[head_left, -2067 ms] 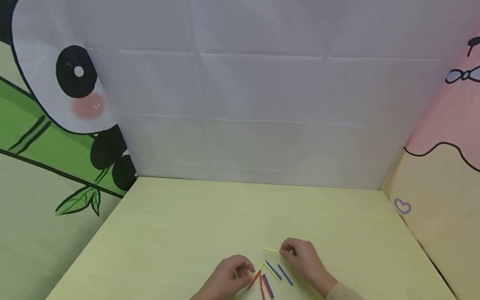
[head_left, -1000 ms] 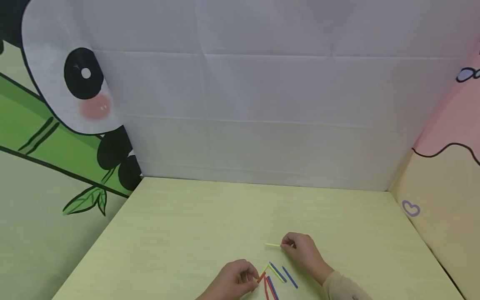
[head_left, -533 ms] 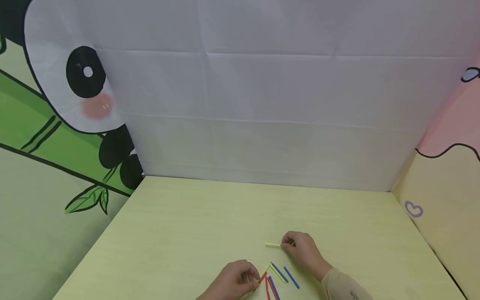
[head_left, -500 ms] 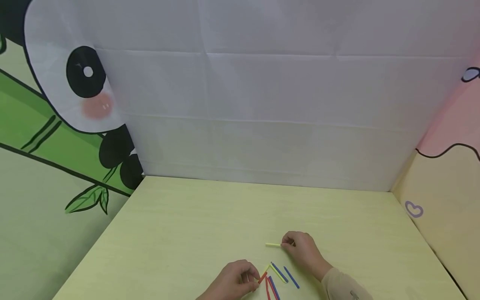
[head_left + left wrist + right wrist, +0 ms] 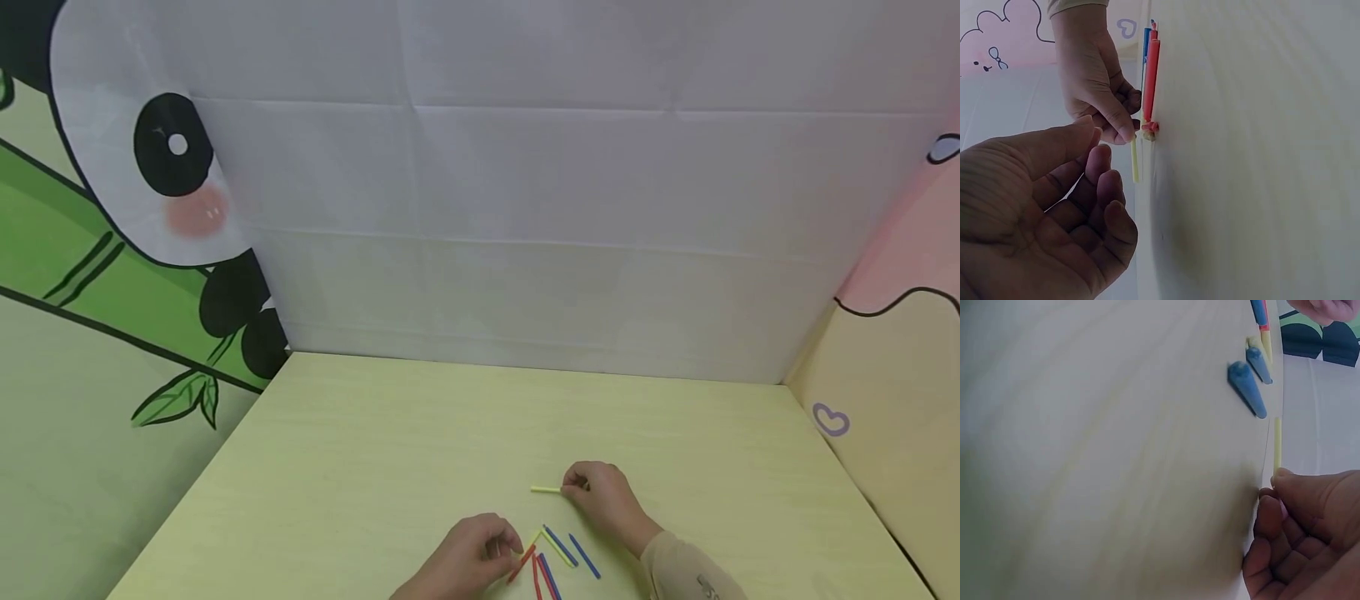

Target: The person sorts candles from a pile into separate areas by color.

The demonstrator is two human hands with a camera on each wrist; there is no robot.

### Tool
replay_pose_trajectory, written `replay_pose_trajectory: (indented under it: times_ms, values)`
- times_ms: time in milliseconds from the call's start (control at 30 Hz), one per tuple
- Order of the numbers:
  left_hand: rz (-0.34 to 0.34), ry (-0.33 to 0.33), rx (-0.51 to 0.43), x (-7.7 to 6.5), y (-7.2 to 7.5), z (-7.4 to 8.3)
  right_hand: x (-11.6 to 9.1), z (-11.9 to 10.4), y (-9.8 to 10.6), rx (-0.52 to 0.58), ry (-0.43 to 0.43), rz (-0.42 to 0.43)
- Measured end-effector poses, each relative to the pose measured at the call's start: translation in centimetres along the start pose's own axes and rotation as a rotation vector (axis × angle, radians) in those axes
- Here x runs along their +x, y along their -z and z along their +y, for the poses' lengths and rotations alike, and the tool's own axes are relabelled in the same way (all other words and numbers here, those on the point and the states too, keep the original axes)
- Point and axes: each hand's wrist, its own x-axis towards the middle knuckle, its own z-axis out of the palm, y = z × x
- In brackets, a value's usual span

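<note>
My right hand point(image 5: 606, 504) pinches one end of a thin yellow stick point(image 5: 545, 489) between thumb and forefinger, also plain in the right wrist view. That stick point(image 5: 1277, 445) points left, held beyond the other sticks. My left hand point(image 5: 474, 557) hovers beside a slanted red stick point(image 5: 522, 564). Its fingers are loosely curled, the thumb near the forefinger, and the left wrist view shows nothing between them. Right of it lie two yellow sticks meeting at a peak, a blue stick point(image 5: 560, 545) along one of them, and a separate blue stick point(image 5: 585, 557).
Lower down, more red sticks point(image 5: 537, 575) and a blue stick point(image 5: 551, 577) run to the frame's bottom edge. All lie on a pale yellow table point(image 5: 337, 467). A white sheet point(image 5: 525, 208) rises behind it, with painted panels at both sides.
My left fingers have come off the red stick, which now shows more fully. My right hand keeps the yellow stick nearly still, a little farther from the other sticks than two seconds ago.
</note>
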Motion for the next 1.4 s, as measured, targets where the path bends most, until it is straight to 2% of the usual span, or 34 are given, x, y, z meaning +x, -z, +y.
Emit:
replay_pose_trajectory:
  times_ms: [167,367,600,867,1400]
  values:
    - [0.004,-0.028,0.009,0.4,0.0,0.1,0.0,-0.2,0.1,0.003,-0.005,-0.001]
    - [-0.003,0.01,0.018,1.0,-0.1,0.4,0.0,-0.3,0.1,0.002,-0.013,-0.003]
    - [0.001,-0.01,0.052,1.4,-0.2,0.4,0.0,-0.2,0.0,0.001,-0.017,0.001]
    - [-0.012,0.033,0.075,2.4,-0.2,0.7,0.1,-0.2,-0.1,0.011,-0.026,-0.002]
    - [-0.004,0.042,0.128,4.0,-0.5,0.4,0.1,-0.4,0.0,0.003,-0.013,0.003]
